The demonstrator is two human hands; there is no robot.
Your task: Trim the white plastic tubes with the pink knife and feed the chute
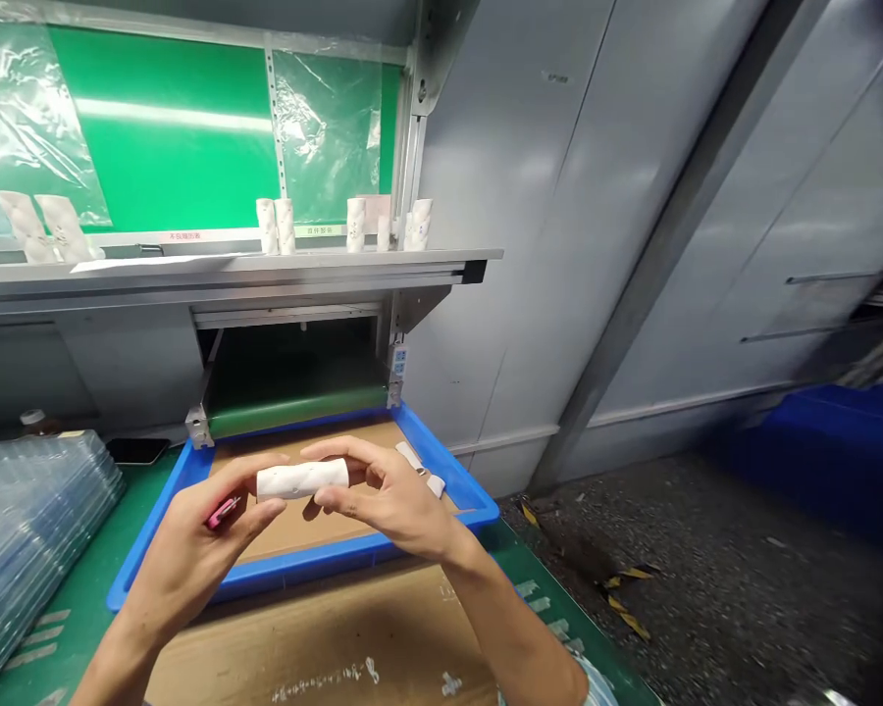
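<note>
Both my hands hold a white padded cylinder (301, 479) level above a blue plastic tray (265, 579) lined with brown cardboard. My left hand (198, 539) grips the cylinder's left end, with a small pink object (223, 512) pinched in its fingers. My right hand (389, 495) wraps the right end from above, fingers curled over it. A few white scraps (419, 467) lie on the cardboard liner just beyond my right hand. The pink object is partly hidden, and I cannot tell what it is.
Several white cylinders (276, 226) stand on a metal shelf (228, 267) ahead. A stack of transparent plastic trays (29, 529) sits left on the green workbench (80, 618), beyond it a black phone (136, 450). A cardboard sheet (324, 637) lies near me. Grey metal panels and a blue crate (824, 461) stand right.
</note>
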